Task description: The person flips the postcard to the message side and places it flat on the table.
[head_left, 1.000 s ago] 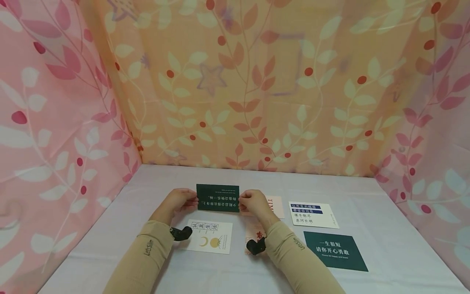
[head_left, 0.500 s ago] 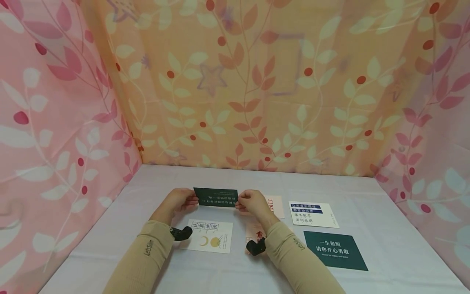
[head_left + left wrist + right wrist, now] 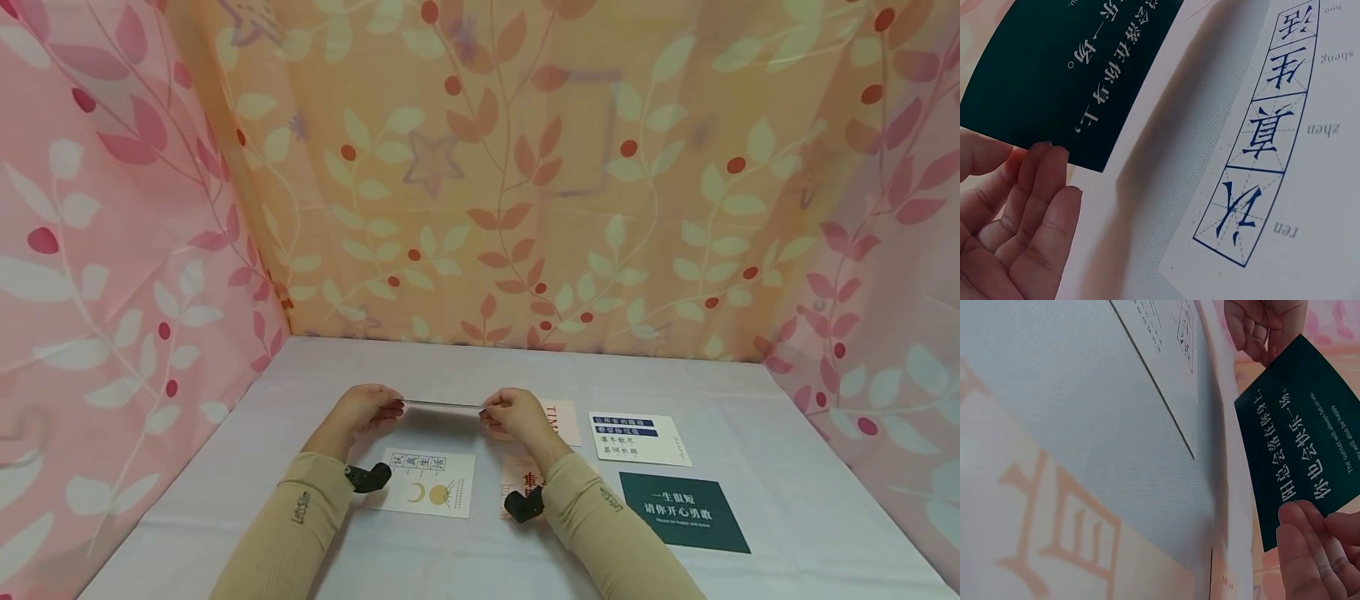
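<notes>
Left wrist cam: the left hand (image 3: 1019,219) has thumb and fingertips pinching one short edge of a dark green card (image 3: 1079,75), roughly mid-edge, so nearly all of it sticks out past the grip. Right wrist cam: same deal, the right hand (image 3: 1322,556) pinches the opposite short edge. Head cam: the card's basically edge-on, just a thin line between both hands above the table (image 3: 450,558), with a sun-and-moon card (image 3: 426,483) lying flat closer to the person.
</notes>
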The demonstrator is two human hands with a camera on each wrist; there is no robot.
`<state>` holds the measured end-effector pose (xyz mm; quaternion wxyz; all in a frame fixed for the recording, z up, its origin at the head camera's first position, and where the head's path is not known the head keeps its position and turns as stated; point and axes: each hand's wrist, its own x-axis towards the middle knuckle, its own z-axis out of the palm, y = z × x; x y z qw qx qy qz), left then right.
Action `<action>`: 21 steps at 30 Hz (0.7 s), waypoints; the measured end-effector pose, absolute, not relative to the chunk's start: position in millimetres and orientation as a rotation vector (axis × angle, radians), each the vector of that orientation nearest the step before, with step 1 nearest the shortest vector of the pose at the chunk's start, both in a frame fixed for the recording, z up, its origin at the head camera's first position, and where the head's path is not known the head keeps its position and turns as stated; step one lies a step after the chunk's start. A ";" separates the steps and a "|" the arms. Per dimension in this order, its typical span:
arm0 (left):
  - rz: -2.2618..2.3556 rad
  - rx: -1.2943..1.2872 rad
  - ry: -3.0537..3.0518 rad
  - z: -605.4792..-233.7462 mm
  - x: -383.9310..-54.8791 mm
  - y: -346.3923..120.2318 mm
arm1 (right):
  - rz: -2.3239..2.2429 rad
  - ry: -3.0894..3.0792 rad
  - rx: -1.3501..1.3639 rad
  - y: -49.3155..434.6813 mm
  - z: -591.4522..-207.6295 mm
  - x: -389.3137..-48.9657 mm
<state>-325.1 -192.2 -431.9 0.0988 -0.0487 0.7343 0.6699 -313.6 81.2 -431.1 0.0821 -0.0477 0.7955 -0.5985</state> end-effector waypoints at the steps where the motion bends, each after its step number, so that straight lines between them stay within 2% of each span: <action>1: 1.978 -0.164 2.180 -432.3 -325.8 -192.0 | -1.786 2.373 -0.143 81.4 -431.1 -313.7; 21: 1.901 -0.286 2.254 -439.9 -331.5 -191.0 | -1.822 2.337 -0.095 80.4 -432.5 -313.0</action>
